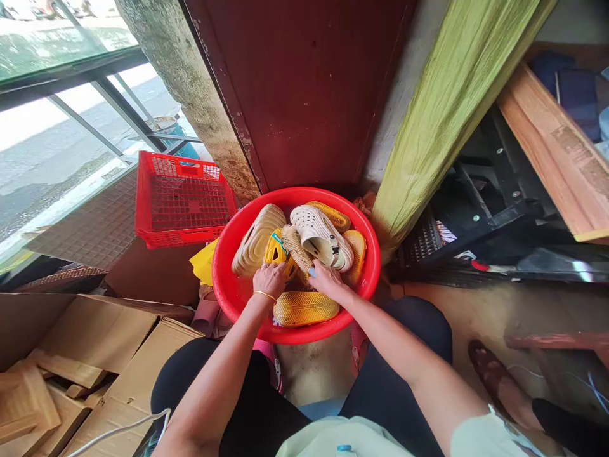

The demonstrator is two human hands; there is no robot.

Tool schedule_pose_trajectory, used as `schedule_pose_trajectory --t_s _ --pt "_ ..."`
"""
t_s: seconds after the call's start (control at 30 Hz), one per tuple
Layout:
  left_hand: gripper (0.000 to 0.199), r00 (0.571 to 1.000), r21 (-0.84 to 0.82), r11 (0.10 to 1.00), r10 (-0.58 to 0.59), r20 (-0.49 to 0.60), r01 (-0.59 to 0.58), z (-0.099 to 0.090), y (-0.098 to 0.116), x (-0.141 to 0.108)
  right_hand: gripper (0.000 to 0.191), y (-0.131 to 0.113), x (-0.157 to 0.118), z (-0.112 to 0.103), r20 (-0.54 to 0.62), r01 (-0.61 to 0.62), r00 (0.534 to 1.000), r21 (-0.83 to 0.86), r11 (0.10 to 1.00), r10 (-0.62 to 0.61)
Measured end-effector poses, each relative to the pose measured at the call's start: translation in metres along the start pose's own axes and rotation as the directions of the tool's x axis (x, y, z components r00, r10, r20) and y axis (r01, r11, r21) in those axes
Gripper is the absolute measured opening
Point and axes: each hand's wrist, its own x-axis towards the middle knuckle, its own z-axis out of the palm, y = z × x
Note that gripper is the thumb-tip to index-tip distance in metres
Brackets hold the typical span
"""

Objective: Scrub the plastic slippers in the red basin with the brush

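Note:
A red basin point(221, 279) on the floor between my knees holds several clogs and some water. My left hand point(269, 279) is closed on a yellow clog point(276, 246) with a green strap label. In my right hand point(327, 279) is a scrub brush point(295, 247) with tan bristles and a bit of blue handle showing; its head lies against the yellow clog. A white clog point(323, 236) with holes sits just beyond my right hand. To the left leans a cream clog point(259, 238), sole outward. Near me lies another yellow clog point(307, 309), its patterned sole up.
A red plastic crate point(183, 200) stands left of the basin. Cardboard boxes point(128, 355) with wood pieces fill the lower left. Behind the basin is a dark red door point(304, 95); a green curtain point(442, 114) hangs at right. Another person's foot point(495, 374) is at lower right.

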Motion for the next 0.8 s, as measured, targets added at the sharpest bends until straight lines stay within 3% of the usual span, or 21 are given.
schedule_pose_trajectory --t_s 0.13,0.23,0.4,0.47,0.57,0.7,0.8 --pt "0.04 0.999 -0.036 0.999 -0.036 -0.014 0.036 -0.004 -0.009 0.002 0.034 0.005 0.005 -0.024 -0.115 0.001 0.993 0.202 0.979 0.022" --pt "0.042 0.994 -0.081 0.991 -0.107 -0.024 0.105 -0.009 -0.012 0.002 0.026 0.011 0.006 -0.043 -0.221 0.045 0.974 0.434 0.9 0.058" --pt "0.039 0.988 -0.118 0.982 -0.154 -0.031 0.149 -0.018 -0.011 0.0 0.039 0.011 -0.001 -0.06 -0.219 0.116 0.965 0.848 0.517 0.143" --pt "0.04 0.985 -0.153 0.975 -0.171 -0.038 0.163 -0.02 -0.012 0.001 0.044 0.009 -0.003 -0.065 -0.204 0.115 0.96 0.911 0.397 0.192" --pt "0.039 0.979 -0.222 0.959 -0.196 -0.062 0.178 -0.02 -0.016 0.003 0.045 0.007 -0.007 -0.071 -0.181 0.111 0.96 0.947 0.303 0.213" --pt "0.04 0.964 -0.32 0.934 -0.216 -0.155 0.158 -0.018 -0.02 0.006 0.046 0.004 -0.014 -0.078 -0.158 0.11 0.968 0.965 0.239 0.194" --pt "0.038 0.966 -0.426 0.895 -0.214 -0.144 0.135 -0.017 -0.019 0.009 0.045 0.0 -0.024 -0.081 -0.18 0.138 0.973 0.955 0.263 0.143"
